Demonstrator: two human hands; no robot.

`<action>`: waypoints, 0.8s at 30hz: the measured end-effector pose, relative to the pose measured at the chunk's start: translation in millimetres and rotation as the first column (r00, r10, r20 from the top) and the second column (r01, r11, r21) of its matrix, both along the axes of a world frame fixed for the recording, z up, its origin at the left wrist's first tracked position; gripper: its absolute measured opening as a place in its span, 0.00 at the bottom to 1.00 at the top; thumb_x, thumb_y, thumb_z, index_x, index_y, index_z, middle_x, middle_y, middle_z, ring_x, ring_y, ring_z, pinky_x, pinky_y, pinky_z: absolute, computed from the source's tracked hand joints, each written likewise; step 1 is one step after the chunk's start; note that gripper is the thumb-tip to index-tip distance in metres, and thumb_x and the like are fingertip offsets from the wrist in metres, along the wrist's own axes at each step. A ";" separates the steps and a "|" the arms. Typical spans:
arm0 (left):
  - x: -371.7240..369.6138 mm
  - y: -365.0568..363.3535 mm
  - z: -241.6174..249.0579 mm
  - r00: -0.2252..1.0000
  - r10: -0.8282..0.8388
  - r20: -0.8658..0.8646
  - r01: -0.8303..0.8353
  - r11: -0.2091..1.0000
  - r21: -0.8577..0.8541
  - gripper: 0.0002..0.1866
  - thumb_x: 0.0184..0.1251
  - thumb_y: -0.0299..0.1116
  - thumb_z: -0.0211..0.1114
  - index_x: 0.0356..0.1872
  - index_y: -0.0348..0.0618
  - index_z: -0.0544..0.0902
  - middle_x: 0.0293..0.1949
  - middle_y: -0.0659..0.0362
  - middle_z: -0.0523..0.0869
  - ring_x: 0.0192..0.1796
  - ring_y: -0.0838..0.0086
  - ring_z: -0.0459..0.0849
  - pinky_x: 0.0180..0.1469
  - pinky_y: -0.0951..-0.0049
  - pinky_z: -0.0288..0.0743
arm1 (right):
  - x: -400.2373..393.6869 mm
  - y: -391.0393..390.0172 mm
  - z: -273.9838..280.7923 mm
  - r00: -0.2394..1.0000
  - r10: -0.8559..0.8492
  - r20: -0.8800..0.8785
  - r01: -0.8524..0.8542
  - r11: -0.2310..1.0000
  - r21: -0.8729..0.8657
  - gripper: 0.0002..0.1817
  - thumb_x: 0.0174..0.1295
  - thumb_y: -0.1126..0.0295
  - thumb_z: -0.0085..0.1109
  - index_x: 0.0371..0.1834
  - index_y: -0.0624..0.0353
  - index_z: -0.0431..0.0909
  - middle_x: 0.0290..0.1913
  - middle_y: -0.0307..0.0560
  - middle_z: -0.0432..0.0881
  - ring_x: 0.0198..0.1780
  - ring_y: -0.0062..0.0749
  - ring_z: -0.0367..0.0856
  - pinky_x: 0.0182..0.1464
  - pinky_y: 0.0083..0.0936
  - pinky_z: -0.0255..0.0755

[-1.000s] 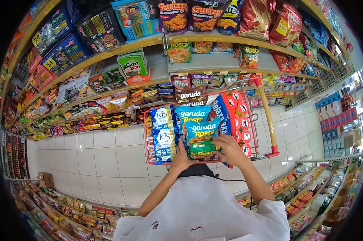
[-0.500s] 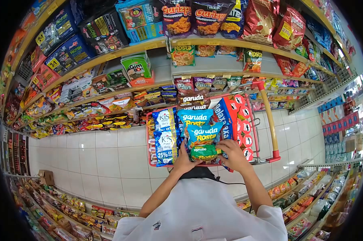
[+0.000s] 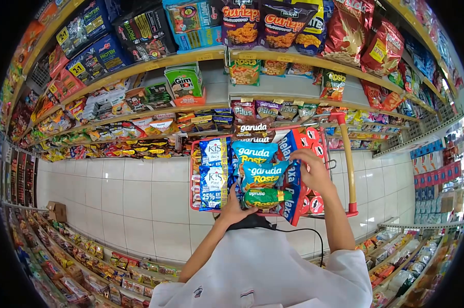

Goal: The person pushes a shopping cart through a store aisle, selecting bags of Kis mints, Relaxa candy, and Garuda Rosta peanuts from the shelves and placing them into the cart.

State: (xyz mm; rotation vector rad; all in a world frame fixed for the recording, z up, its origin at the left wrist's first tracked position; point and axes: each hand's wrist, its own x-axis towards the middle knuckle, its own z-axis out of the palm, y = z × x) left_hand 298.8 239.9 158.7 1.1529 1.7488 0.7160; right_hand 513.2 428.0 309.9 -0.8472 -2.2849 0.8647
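My left hand [image 3: 234, 210] rests at the near edge of the cart, its fingers apart against the green Garuda Rosta bag [image 3: 263, 198] and the blue KIS bags [image 3: 213, 183]. Raised over the right part of the cart is my right hand [image 3: 312, 171], fingers spread and slightly curled above the Relaxa packs [image 3: 292, 199] and the red cans [image 3: 316, 205]. Two light-blue Garuda Rosta bags [image 3: 263, 175] lie in the middle, with brown Garuda bags [image 3: 252, 130] behind them.
The red cart [image 3: 352, 208] has a yellow handle bar [image 3: 346, 159] on its right. Beyond it stand snack shelves [image 3: 201, 56] with hanging and upright bags. More shelves [image 3: 114, 274] lie behind me, and a cardboard box [image 3: 57, 211] sits on the tiled floor [image 3: 139, 195].
My right hand has left the green bag and moved up and right over the Relaxa packs. My left hand stays beside the green bag. The view has shifted slightly.
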 end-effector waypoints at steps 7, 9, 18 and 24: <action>-3.2 -22.9 -35.3 0.994 0.096 0.056 -0.099 0.993 0.067 0.61 0.39 0.52 0.83 0.71 0.35 0.53 0.65 0.37 0.64 0.68 0.50 0.67 0.67 0.57 0.65 | -26.1 86.0 -5.5 0.999 0.009 -0.041 -0.002 0.986 0.166 0.17 0.51 0.88 0.50 0.43 0.64 0.77 0.47 0.53 0.79 0.53 0.51 0.77 0.56 0.37 0.71; -7.0 -25.4 -16.9 0.967 0.201 0.155 -0.209 0.977 0.034 0.48 0.44 0.46 0.82 0.64 0.33 0.67 0.61 0.42 0.70 0.57 0.58 0.78 0.53 0.64 0.78 | -46.1 111.6 -6.6 0.999 0.023 -0.050 -0.009 0.967 0.254 0.17 0.51 0.86 0.51 0.44 0.64 0.77 0.48 0.53 0.79 0.53 0.52 0.77 0.57 0.38 0.70; -32.2 -104.5 -17.7 0.799 0.570 0.193 -0.573 0.819 -0.045 0.25 0.61 0.34 0.72 0.56 0.38 0.74 0.48 0.55 0.82 0.41 0.72 0.84 0.34 0.75 0.80 | -165.6 221.5 -28.7 1.000 0.001 0.029 -0.019 0.775 0.632 0.23 0.52 0.78 0.54 0.55 0.70 0.71 0.62 0.63 0.69 0.63 0.57 0.68 0.69 0.46 0.58; -1.3 -231.4 -82.7 0.593 0.802 0.071 -0.786 0.596 -0.166 0.19 0.62 0.32 0.70 0.52 0.41 0.78 0.40 0.57 0.85 0.33 0.74 0.84 0.29 0.77 0.76 | -208.5 249.5 6.5 0.840 -0.073 0.537 -0.077 0.965 0.251 0.28 0.55 0.68 0.58 0.60 0.67 0.68 0.58 0.64 0.73 0.64 0.58 0.68 0.67 0.46 0.59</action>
